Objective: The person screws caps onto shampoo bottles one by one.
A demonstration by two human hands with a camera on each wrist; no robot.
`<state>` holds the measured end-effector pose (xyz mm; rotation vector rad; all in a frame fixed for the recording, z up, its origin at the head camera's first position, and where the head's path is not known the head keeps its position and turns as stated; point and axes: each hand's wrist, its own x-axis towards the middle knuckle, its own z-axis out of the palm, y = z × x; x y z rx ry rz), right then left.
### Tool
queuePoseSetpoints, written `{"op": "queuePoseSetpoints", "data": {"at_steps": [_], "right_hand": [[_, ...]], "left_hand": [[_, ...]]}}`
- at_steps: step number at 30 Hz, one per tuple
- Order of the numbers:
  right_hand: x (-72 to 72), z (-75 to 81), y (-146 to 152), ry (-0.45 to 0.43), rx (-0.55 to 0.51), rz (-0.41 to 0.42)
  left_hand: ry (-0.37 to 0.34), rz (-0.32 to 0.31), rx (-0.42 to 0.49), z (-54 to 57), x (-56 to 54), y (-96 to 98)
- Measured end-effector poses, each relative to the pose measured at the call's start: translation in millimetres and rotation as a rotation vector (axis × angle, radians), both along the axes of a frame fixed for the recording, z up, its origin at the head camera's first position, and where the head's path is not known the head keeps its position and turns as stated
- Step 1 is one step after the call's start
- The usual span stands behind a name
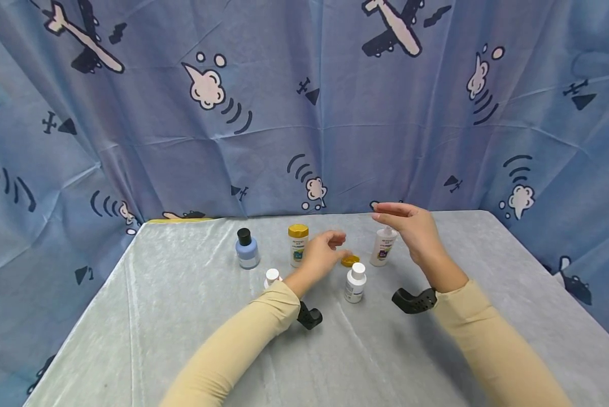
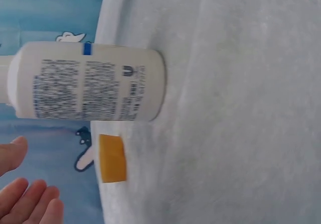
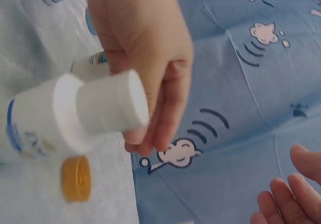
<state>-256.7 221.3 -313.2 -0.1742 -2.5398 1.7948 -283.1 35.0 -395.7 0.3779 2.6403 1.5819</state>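
My left hand (image 1: 321, 257) hovers beside a small orange-yellow cap (image 1: 350, 260), its fingers loosely bent and nothing held. The left wrist view shows its thumb and fingertips (image 2: 30, 204) apart. My right hand (image 1: 411, 229) is raised at the top of a slim white bottle (image 1: 381, 252), fingers fairly straight and apart from the thumb; whether it touches the bottle I cannot tell. Between the two forearms stands a white-capped bottle (image 1: 354, 289), upright, its printed label facing the left wrist camera. The cap lies on the table behind that bottle, its hollow side showing in the right wrist view.
A white bottle with a gold lid (image 1: 298, 230) stands behind my left hand. Farther left is a blue bottle with a black cap (image 1: 247, 255). Another white-capped bottle (image 1: 272, 276) is partly hidden by my left wrist. A patterned curtain (image 1: 264, 113) hangs behind the grey-clothed table (image 1: 182, 316).
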Motion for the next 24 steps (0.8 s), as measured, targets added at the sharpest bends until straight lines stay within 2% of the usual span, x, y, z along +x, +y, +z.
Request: {"op": "queuePoseSetpoints", "data": {"at_steps": [3, 10, 15, 19, 24], "right_hand": [[1.1, -3.9, 9, -0.018, -0.026, -0.032], [2.2, -17.4, 28, -0.056, -0.095, -0.081], [0.4, -29.5, 38, -0.089, -0.196, -0.092], [-1.5, -39.2, 45, -0.122, -0.283, -0.089], [-3.5, -54.0, 49, -0.138, -0.373, -0.032]], "left_hand": [[-0.028, 0.001, -0.015, -5.1, -1.5, 2.4], [-0.065, -0.016, 0.023, -18.0, -6.0, 7.4], [-0.11, -0.017, 0.046, -23.8, -7.4, 8.8], [-0.11, -0.026, 0.034, -25.8, -7.9, 10.1], [-0.124, -0.047, 0.019, -27.5, -7.6, 12.4]]}}
